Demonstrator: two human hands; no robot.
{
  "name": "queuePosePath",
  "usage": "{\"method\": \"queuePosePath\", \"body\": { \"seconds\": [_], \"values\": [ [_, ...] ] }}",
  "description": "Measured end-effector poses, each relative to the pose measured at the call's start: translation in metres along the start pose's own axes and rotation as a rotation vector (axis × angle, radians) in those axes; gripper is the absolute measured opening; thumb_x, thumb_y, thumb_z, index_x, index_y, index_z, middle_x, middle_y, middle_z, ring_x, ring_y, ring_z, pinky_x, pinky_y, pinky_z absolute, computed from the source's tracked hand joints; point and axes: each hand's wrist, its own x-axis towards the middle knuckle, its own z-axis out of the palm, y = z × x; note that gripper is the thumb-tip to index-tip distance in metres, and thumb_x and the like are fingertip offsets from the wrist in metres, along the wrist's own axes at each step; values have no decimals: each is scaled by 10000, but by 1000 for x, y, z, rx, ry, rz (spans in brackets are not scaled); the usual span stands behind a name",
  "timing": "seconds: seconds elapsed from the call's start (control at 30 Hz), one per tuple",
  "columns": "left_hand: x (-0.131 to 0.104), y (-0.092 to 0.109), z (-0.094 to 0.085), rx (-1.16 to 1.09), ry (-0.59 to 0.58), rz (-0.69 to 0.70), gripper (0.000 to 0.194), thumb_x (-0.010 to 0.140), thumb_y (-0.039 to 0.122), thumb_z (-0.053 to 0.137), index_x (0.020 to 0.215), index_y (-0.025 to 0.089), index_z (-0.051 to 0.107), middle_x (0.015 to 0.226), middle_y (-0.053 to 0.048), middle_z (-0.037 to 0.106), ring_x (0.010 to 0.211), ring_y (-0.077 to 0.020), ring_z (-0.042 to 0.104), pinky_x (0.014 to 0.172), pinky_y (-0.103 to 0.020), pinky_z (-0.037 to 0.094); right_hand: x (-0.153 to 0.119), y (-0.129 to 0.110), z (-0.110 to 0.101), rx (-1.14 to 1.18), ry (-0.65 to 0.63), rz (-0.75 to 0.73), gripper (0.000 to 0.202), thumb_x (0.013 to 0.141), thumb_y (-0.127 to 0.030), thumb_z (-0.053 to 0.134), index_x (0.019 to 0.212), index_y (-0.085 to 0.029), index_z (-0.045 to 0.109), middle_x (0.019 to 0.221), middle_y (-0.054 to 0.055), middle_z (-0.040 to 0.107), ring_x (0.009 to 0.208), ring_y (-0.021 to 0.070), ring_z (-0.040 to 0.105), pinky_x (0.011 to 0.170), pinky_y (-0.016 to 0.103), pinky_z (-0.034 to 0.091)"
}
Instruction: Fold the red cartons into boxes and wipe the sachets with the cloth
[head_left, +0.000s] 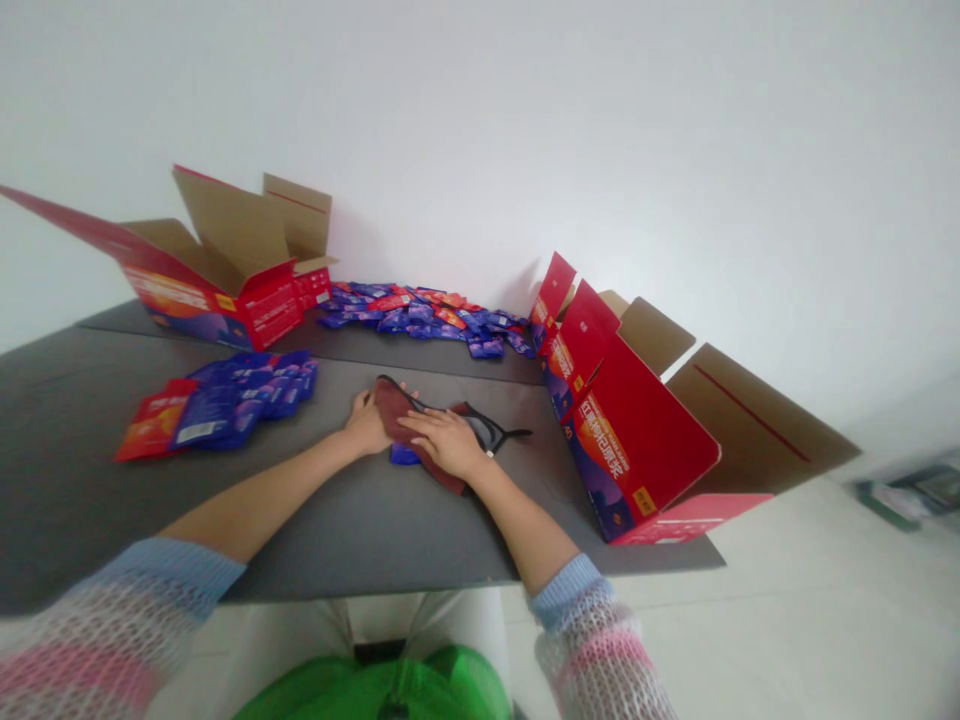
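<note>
On the grey table (315,510) in front of me lies a brown cloth item with black straps (391,408), shaped like a bra, with a grey inner side showing at its right end. Its left end is in my left hand (367,425), the fingers curled around the edge and partly hidden behind the cloth. My right hand (446,440) rests on top of it with fingers stretched out flat. A blue packet (406,455) shows partly from under the cloth, between the hands.
Stacked blue packets (259,385) and red packets (157,420) lie at the left. A long pile of blue and red packets (420,312) runs along the wall. Open red cartons stand at the left (270,310) and right (607,440), the right one near the table's edge.
</note>
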Motion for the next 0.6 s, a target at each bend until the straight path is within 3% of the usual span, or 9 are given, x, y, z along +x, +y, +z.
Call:
{"method": "queuePosePath", "body": {
  "seconds": [0.13,0.2,0.3,0.37,0.47,0.53,0.6],
  "values": [
    [-5,14,-14,42,-50,-88,551,985,367,273,1461,250,524,1534,-110,466,1453,-381,305,1123,-593,224,1,21,-3,16,24,204,367,993,-304,525,1352,-361,580,1484,-37,535,1418,248,423,1191,549,264],
    [-4,16,-17,51,-62,-92,567,996,360,232,1492,252,485,1557,-102,436,1461,-375,296,1124,-590,226,0,25,-7,136,7,230,340,990,-252,520,1312,-311,613,1435,-9,586,1389,245,462,1191,557,256],
    [-2,12,-14,66,-77,-58,562,978,401,329,1519,294,440,1593,-76,388,1469,-351,293,1145,-569,202,-3,19,-14,412,-53,101,335,1017,-237,448,1308,-202,610,1304,49,677,1229,200,605,1127,444,389],
    [-1,8,-9,68,-76,2,539,972,376,362,1501,342,459,1591,-26,397,1474,-305,300,1169,-516,185,-5,8,-15,500,-58,-32,354,1030,-243,410,1320,-168,599,1295,68,679,1195,172,625,1078,354,441],
    [-2,6,-6,68,-22,-27,526,985,363,342,1493,343,479,1595,-19,383,1472,-305,310,1161,-495,212,-7,-11,-12,343,-30,-162,329,1017,-262,468,1304,-237,625,1435,43,584,1350,178,505,1160,365,346],
    [-2,7,-8,79,-3,-87,548,975,408,376,1509,323,460,1607,-43,354,1466,-337,315,1149,-516,223,-7,-19,-9,200,-21,-176,307,1007,-278,499,1278,-298,643,1483,9,537,1398,187,450,1191,404,294],
    [-1,9,-13,86,-53,-29,570,941,444,448,1500,331,469,1601,-34,371,1471,-336,305,1166,-505,198,-6,-21,-7,131,-10,-157,305,1007,-286,502,1277,-324,639,1486,-3,534,1389,185,459,1175,414,316]
  ]
}}
